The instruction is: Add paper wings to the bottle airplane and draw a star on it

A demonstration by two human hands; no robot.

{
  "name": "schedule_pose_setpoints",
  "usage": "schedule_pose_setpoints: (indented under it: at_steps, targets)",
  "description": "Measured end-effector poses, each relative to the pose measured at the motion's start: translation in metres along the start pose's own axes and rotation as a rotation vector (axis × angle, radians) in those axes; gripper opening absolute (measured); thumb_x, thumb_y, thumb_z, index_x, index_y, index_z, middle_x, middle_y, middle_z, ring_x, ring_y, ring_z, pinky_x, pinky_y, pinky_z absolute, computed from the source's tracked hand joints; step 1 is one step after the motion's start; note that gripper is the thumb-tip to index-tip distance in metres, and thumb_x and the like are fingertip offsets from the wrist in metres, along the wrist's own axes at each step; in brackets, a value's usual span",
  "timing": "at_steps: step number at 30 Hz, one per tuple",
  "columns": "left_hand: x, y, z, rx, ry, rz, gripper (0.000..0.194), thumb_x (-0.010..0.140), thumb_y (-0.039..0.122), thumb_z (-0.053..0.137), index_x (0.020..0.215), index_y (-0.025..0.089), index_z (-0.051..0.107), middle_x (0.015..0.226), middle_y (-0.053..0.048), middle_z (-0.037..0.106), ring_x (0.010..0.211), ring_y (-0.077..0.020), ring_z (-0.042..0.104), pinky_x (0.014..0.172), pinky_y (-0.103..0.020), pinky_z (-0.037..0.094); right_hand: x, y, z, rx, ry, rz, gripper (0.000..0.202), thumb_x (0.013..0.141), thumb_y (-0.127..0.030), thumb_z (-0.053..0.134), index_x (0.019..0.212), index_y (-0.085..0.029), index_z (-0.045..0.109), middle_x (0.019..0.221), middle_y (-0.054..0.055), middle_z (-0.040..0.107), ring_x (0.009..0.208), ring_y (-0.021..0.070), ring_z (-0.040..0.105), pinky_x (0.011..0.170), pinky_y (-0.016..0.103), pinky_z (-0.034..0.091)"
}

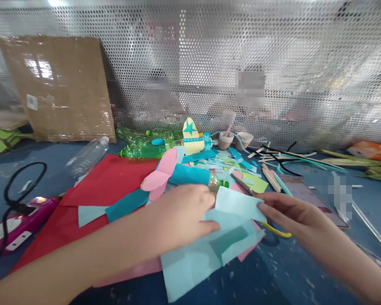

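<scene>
My right hand (288, 209) pinches the right edge of a small light blue paper piece (236, 201) between thumb and fingers. My left hand (187, 212) hovers at the left side of this piece, fingers curled and thumb apart, with nothing visible in it; it is slightly blurred. Under both lies a larger light blue sheet (190, 267) with a cut edge. Scissors (276, 230) with a yellow handle are partly hidden beneath the paper by my right hand. Behind my left hand lies a bottle wrapped in blue paper (190, 173), beside pink paper petals (160, 173).
Red paper (114, 178) spreads at left, near a magenta power strip (22, 224) with a black cable. Green bottles (146, 150), a decorated bottle (193, 144), paper scraps and small cups (225, 140) stand farther back. Cardboard (60, 89) leans against a perforated metal screen (206, 51).
</scene>
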State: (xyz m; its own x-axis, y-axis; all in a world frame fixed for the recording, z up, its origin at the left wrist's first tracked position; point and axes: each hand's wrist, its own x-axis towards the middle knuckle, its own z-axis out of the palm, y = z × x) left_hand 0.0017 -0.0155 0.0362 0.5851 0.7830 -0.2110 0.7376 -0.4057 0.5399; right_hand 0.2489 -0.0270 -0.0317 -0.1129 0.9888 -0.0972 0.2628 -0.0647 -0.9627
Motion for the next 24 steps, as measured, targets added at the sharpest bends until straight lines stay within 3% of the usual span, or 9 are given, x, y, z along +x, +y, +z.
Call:
schedule_pose_setpoints:
  at_steps: [3,6,8,11,15,20,24]
  targets:
    - [-0.004,-0.006,-0.049,0.21,0.041,-0.063,0.029,0.085,0.043,0.052,0.094,0.023,0.071,0.092,-0.003,0.071,0.08,-0.0204,0.063,0.076,-0.032,0.045,0.009,-0.016,0.004,-0.038,0.009,-0.046,0.038,0.069,-0.055,0.074,0.082,-0.019,0.069,0.073,0.003,0.069,0.066,0.0162,0.061,0.057,0.024,0.049]
    - [0.007,-0.038,-0.092,0.326,0.207,-0.165,0.04,0.08,0.052,0.053,0.107,0.026,0.068,0.109,-0.003,0.07,0.092,-0.0223,0.064,0.079,-0.03,0.045,0.029,-0.034,0.018,-0.114,-0.062,-0.088,0.03,0.074,-0.049,0.071,0.075,-0.019,0.069,0.058,-0.001,0.061,0.054,0.012,0.054,0.051,0.022,0.044]
    - [0.02,-0.065,-0.105,0.319,0.223,-0.261,0.065,0.075,0.062,0.055,0.129,0.026,0.053,0.121,-0.007,0.066,0.097,-0.0245,0.063,0.08,-0.032,0.046,0.051,-0.042,0.031,-0.154,-0.102,-0.12,0.019,0.079,-0.038,0.067,0.078,-0.019,0.07,0.06,-0.002,0.063,0.054,0.0113,0.056,0.052,0.022,0.044]
    - [0.036,-0.098,-0.101,0.184,0.192,-0.332,0.089,0.074,0.067,0.055,0.148,0.028,0.025,0.131,-0.013,0.06,0.101,-0.0255,0.064,0.083,-0.033,0.047,0.086,-0.046,0.052,-0.296,-0.108,-0.163,0.014,0.082,-0.027,0.062,0.073,-0.019,0.069,0.055,-0.002,0.063,0.053,0.0122,0.059,0.053,0.022,0.046]
    - [0.043,-0.122,-0.081,-0.066,0.157,-0.292,0.107,0.074,0.062,0.06,0.152,0.028,-0.005,0.136,-0.017,0.055,0.112,-0.0264,0.061,0.086,-0.032,0.047,0.117,-0.044,0.069,-0.412,-0.045,-0.18,0.013,0.078,-0.018,0.064,0.066,-0.017,0.068,0.055,0.001,0.065,0.053,0.015,0.061,0.051,0.024,0.045]
    - [0.044,-0.131,-0.073,-0.109,0.145,-0.266,0.118,0.068,0.058,0.069,0.151,0.031,-0.011,0.148,-0.018,0.042,0.125,-0.0299,0.052,0.092,-0.035,0.045,0.129,-0.041,0.07,-0.539,0.012,-0.211,0.007,0.074,-0.018,0.066,0.069,-0.016,0.071,0.067,0.005,0.072,0.065,0.0198,0.067,0.057,0.026,0.048]
    - [0.047,-0.125,-0.07,-0.076,0.185,-0.276,0.123,0.063,0.058,0.073,0.152,0.03,-0.007,0.158,-0.017,0.024,0.139,-0.0333,0.035,0.099,-0.037,0.041,0.129,-0.043,0.068,-0.608,0.001,-0.214,0.009,0.074,-0.02,0.065,0.073,-0.016,0.073,0.061,0.004,0.07,0.058,0.018,0.065,0.053,0.026,0.047]
